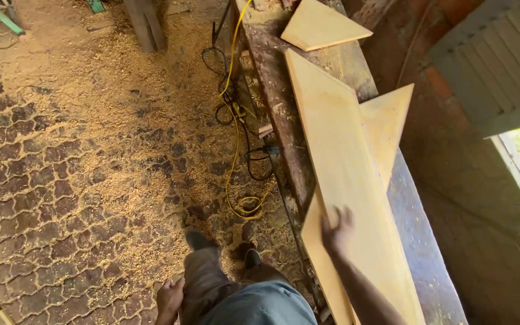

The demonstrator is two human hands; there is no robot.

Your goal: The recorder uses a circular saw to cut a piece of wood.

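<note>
The long pale board (pixel 347 180) lies lengthwise on the dark counter (pixel 419 253), its near end reaching toward you and its far end cut at a slant. Your right hand (pixel 338 232) rests flat on its near part, arm stretched forward from the lower edge of the view, fingers (pixel 345 213) spread and loose, pressing on the surface rather than clasped around it. Your left hand (pixel 170 300) hangs down by your thigh, fingers curled loosely, holding nothing.

The board's left edge runs just along the counter's left side; a second pale piece (pixel 386 129) with a pointed end sticks out from under its right edge. Further along the counter lies a triangular offcut (pixel 320 25), well apart from your hand. Right of the counter the wall (pixel 482 198) stands close, leaving little room there. To the left, the paved floor (pixel 61 180) is wide and thick with sawdust. A yellow cable (pixel 234 150) and black cords trail down beside the counter, near your shoes.

The board is smooth, light yellow, unpainted wood.
</note>
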